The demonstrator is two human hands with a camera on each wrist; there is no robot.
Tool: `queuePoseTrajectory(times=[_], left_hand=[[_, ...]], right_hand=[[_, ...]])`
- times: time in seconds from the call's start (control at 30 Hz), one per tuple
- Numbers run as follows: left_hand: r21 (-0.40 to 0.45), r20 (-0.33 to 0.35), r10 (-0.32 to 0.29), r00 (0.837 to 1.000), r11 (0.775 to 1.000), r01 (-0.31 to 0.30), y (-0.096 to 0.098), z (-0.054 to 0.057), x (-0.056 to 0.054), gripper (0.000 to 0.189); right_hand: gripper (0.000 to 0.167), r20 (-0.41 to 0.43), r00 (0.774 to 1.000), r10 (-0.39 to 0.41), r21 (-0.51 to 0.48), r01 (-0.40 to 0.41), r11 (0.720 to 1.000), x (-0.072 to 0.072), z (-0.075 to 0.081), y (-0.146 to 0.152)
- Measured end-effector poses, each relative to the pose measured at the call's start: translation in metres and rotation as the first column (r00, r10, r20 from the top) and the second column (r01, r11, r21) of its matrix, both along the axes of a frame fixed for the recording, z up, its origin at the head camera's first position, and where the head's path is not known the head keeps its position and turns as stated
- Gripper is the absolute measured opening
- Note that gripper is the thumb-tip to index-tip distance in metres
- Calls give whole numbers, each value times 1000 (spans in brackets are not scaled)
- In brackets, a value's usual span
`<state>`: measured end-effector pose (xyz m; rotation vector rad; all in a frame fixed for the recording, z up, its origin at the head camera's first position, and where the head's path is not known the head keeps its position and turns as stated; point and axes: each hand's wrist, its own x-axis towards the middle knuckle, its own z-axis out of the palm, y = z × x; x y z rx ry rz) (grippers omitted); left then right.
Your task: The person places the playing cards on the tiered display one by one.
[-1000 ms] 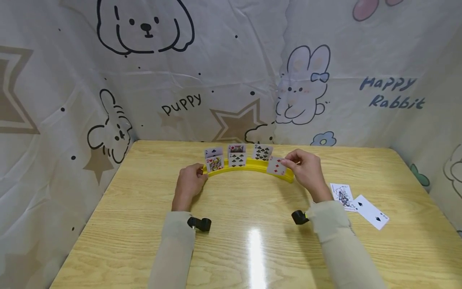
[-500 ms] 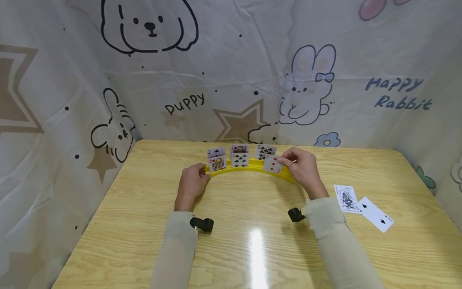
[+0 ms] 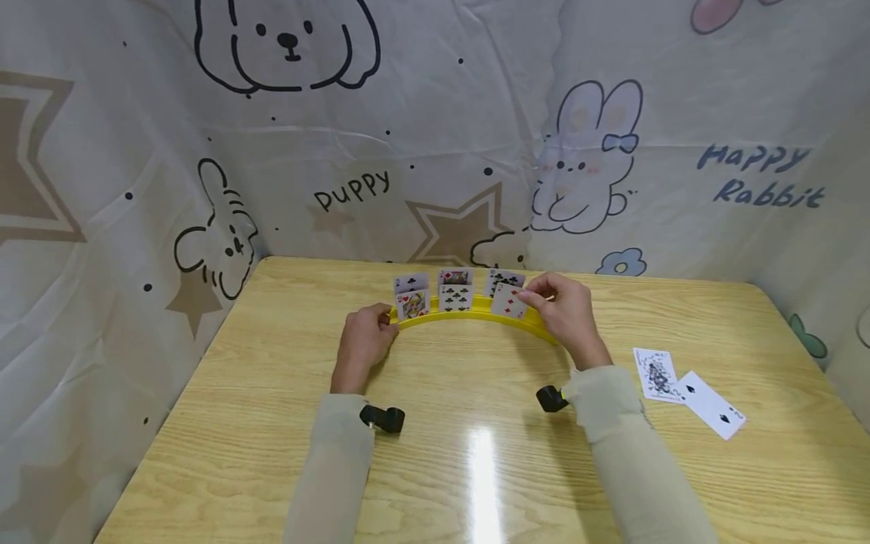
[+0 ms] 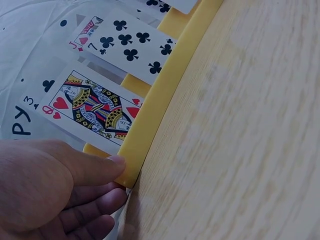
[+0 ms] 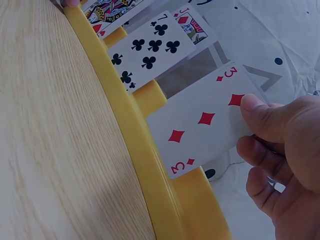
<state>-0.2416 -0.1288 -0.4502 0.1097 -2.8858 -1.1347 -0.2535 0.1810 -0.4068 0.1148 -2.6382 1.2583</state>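
Note:
A curved yellow card holder [image 3: 442,316] stands near the table's back edge, with playing cards upright in two rows. My left hand [image 3: 365,338] grips its left end, thumb [image 4: 107,167] on the front and fingers behind. Between thumb and fingers my right hand [image 3: 569,311] pinches the three of diamonds [image 5: 192,132] by its upper right part. That card's lower edge is at the holder's front slot. To its left are the seven of clubs [image 5: 152,50] and the queen of hearts [image 4: 92,105]. Behind the front cards, a jack of diamonds [image 5: 194,26] and three of clubs [image 4: 47,86] show partly.
On the wooden table [image 3: 272,453], to the right of my right forearm, lie a joker [image 3: 657,374] and a two of spades [image 3: 712,404], face up. Their corners overlap. A patterned cloth [image 3: 340,136] hangs close behind the table.
My right hand has slid the three of diamonds left along the holder, so it now overlaps the back-row clubs card. My left hand keeps its grip on the left end.

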Motion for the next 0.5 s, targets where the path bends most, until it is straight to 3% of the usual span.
queuePoseTrajectory(times=[0.5], left_hand=[[-12,21,7,1000,1000,-7,0,-1,-1,38]], right_hand=[[15,-11,1000,9,-23,-9,1000,-6,-7,-8]])
